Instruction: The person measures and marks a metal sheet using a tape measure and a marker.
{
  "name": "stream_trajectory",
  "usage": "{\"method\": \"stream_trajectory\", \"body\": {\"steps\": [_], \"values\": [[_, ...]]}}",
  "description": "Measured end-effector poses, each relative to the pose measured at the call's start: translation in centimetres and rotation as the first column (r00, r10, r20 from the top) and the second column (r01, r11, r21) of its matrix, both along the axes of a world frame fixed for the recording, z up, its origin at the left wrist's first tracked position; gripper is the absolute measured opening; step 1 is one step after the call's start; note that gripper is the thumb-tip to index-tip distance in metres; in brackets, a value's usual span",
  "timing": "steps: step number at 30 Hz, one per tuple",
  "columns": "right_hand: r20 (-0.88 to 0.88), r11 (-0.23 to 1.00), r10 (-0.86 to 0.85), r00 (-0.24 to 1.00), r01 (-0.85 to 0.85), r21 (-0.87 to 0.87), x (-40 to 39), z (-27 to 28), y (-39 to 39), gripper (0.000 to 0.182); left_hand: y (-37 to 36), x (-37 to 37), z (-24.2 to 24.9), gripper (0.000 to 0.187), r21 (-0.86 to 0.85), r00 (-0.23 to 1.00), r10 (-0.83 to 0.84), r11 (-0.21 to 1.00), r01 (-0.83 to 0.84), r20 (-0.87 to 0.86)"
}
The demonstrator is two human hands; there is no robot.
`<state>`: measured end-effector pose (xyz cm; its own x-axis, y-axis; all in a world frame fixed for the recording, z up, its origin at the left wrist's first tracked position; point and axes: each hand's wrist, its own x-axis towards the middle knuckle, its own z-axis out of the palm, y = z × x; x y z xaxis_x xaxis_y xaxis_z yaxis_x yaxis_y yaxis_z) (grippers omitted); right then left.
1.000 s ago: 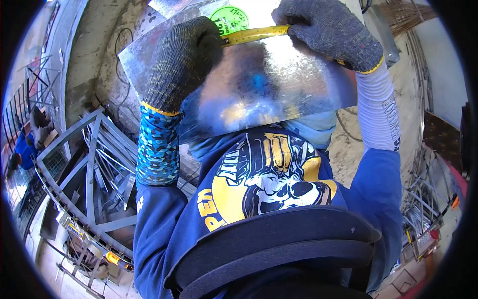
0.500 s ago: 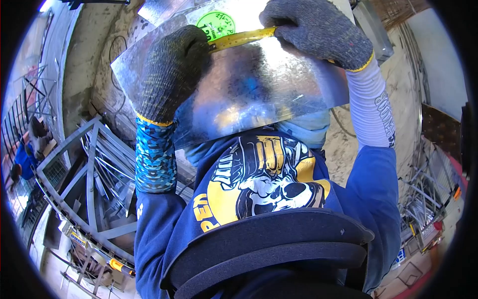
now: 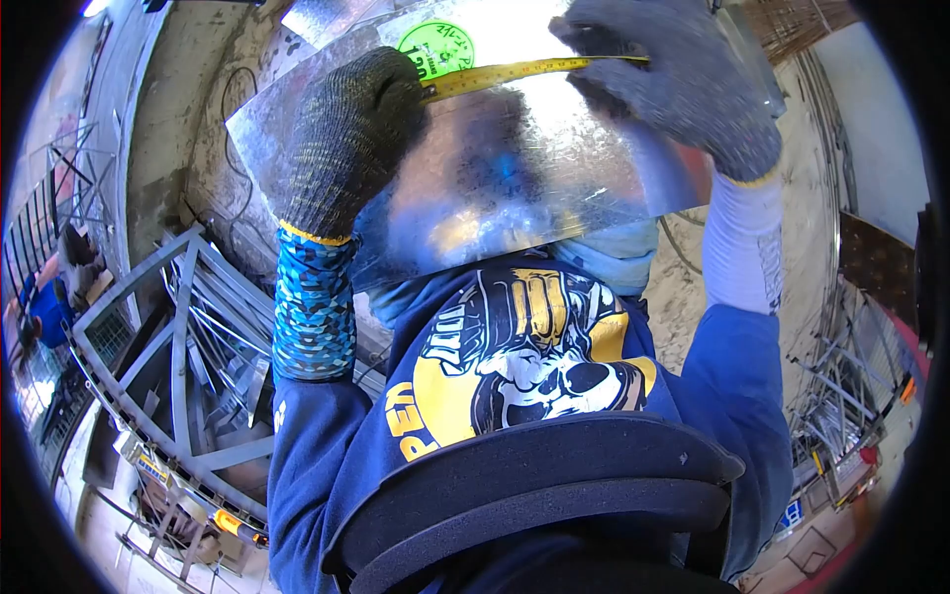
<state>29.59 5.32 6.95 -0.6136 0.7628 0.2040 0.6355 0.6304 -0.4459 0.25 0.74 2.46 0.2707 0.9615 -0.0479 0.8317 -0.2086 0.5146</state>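
A shiny sheet of metal (image 3: pixel 445 188) lies tilted in front of my body, with a round bright green sticker (image 3: pixel 435 51) near its far edge. My left hand (image 3: pixel 351 139), in a dark knit glove, is closed at the sheet's left side around a tape measure, its case mostly hidden by the glove. From there the yellow tape blade (image 3: pixel 524 69) stretches right across the metal, just below the sticker. My right hand (image 3: pixel 683 89), gloved too and blurred, is over the sheet's far right part. Its thumb and fingers are apart, with the blade's end between them.
At left stands a metal frame (image 3: pixel 183 327) with many thin metal bars in it. An orange-handled tool (image 3: pixel 237 525) lies below it. More metal pieces (image 3: pixel 841 396) are piled at right. A person in blue (image 3: pixel 47 315) is at the far left edge.
My right hand has moved right and its grip on the blade's end has loosened. More of the yellow blade shows now. My left hand and the sheet have shifted only slightly.
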Motion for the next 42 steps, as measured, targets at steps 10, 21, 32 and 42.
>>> {"method": "stream_trajectory", "body": {"steps": [10,21,32,42], "values": [[-0.090,0.927,-0.369,0.925,0.373,0.042,7.6,-6.6,-7.0,0.081,0.3,-0.2,-0.1,0.018,0.083,0.998,-0.060,0.995,0.058,0.028],[-0.087,0.940,-0.340,0.936,0.341,0.005,8.0,-6.8,-5.0,0.081,-0.2,0.3,0.3,0.015,0.160,0.998,0.004,0.987,0.007,-0.065],[-0.065,0.937,-0.334,0.940,0.339,0.084,7.8,-6.3,-5.1,0.080,-0.5,0.2,0.4,0.011,0.252,1.000,0.029,0.967,-0.029,0.006],[-0.224,0.897,-0.203,0.953,0.273,0.348,6.4,-0.7,-1.4,0.067,-1.2,0.0,-1.3,0.013,0.101,0.979,0.099,0.988,-0.118,0.177]]}}
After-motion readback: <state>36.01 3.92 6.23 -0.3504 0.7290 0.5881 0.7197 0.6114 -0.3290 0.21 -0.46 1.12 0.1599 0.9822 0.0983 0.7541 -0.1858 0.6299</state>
